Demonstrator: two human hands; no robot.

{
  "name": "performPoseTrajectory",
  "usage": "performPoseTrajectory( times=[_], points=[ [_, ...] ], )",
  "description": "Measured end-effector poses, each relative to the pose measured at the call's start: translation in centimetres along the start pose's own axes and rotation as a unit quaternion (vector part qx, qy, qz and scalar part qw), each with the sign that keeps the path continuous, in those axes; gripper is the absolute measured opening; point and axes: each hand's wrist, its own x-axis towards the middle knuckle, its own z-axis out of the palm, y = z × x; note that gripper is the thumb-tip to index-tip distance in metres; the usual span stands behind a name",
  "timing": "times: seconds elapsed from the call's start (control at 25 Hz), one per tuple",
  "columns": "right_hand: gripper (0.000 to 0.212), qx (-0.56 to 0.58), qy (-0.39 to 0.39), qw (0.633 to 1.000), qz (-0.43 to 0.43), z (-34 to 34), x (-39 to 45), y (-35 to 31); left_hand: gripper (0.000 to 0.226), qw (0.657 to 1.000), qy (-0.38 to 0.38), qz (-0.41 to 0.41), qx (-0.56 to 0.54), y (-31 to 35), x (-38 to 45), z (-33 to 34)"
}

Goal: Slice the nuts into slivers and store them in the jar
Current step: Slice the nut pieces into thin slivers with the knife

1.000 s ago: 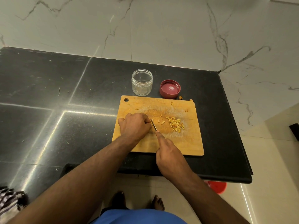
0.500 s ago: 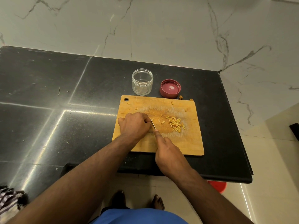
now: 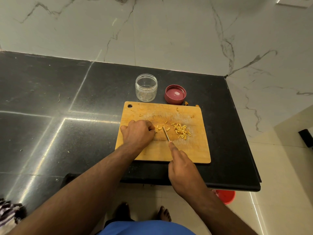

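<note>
Knife [image 3: 165, 134] now right of fingers [image 3: 151, 128]

A black polished stone countertop [image 3: 50, 102] fills the left and middle of the view, its surface crossed by pale seam lines and streaks of reflected light. Behind it rises a white marble wall [image 3: 169, 31] with grey veins — the same veined stone continues down the right side. Below the counter's front edge lies a cream tiled floor [image 3: 279, 184], where a red bucket [image 3: 226, 197] shows partly under the counter's corner. A striped cloth [image 3: 9, 212] sits at the lower left edge — only part of it is in view. A dark object [image 3: 306, 137] sits at the far right edge.
</note>
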Motion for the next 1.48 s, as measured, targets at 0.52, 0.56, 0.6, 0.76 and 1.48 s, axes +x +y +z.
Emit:
performPoseTrajectory(
  times=[0.52,0.56,0.6,0.76,1.48],
  points=[
    [0.058,-0.015,-0.055,0.998,-0.01,0.6,2.7,-1.2,0.017,1.0,0.008,-0.011,-0.004,0.2,-0.2,0.0],
    [0.058,-0.016,-0.056,0.998,-0.009,0.6,2.9,-1.2,0.017,1.0,0.009,-0.013,-0.007,0.2,-0.2,0.0],
    [0.057,-0.017,-0.056,0.998,-0.007,0.6,3.0,-1.1,0.016,1.0,0.009,-0.015,-0.011,0.1,-0.2,0.0],
    [0.058,-0.004,-0.051,0.999,-0.005,0.9,1.4,-0.8,0.015,1.0,0.01,-0.014,-0.012,0.0,-0.1,0.1],
    [0.058,-0.001,-0.044,0.999,-0.007,0.8,1.7,-1.0,0.015,1.0,0.009,-0.006,-0.023,-0.1,-0.4,0.1]
  ],
)
